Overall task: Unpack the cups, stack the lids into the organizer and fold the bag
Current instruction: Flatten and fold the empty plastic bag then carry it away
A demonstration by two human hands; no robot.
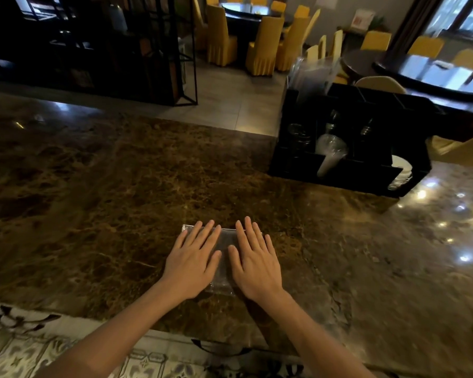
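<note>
Folded bag (224,242) flat under both hands' fingers (202,234).

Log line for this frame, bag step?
step: fold bag | bag: folded flat on counter | left hand, right hand: pressing it, palms down
</note>
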